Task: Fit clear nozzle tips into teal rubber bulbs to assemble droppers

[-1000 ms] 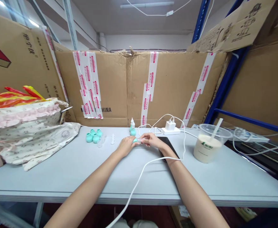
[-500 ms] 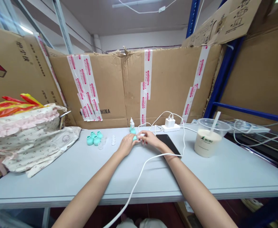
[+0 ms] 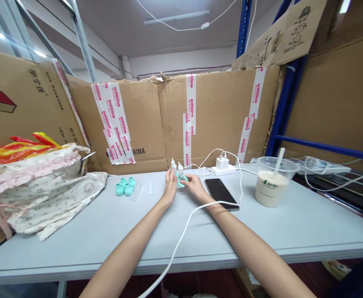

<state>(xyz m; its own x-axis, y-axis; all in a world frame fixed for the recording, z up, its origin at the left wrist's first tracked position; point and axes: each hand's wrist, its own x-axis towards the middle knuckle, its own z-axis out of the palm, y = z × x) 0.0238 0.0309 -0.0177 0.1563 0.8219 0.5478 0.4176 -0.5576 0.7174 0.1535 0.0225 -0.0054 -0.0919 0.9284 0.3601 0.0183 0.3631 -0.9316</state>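
A small teal bulb syringe with a clear pointed nozzle point(image 3: 181, 179) stands upright between my two hands. The fingers of my right hand point(image 3: 195, 187) are closed round its right side. My left hand point(image 3: 169, 187) is on edge at its left, fingers straight and nothing gripped; whether it touches the bulb I cannot tell. A second bulb syringe point(image 3: 173, 164) with its nozzle on stands just behind, partly hidden by my left fingers. To the left, several teal bulbs point(image 3: 126, 187) without nozzles are grouped beside clear round pieces point(image 3: 135, 193) and a clear ribbed piece point(image 3: 150, 188).
A black phone point(image 3: 221, 193) lies right of my right hand, with a white cable point(image 3: 187, 221) across it and my right forearm. Behind are a power strip point(image 3: 224, 170) and charger. A drink cup point(image 3: 271, 186) stands right; a floral cloth bag point(image 3: 51, 182) lies left.
The bulb syringe between my hands was tilted sideways and now stands upright, its nozzle up. My left hand has gone from curled over it to straight-fingered beside it. The view has shifted slightly.
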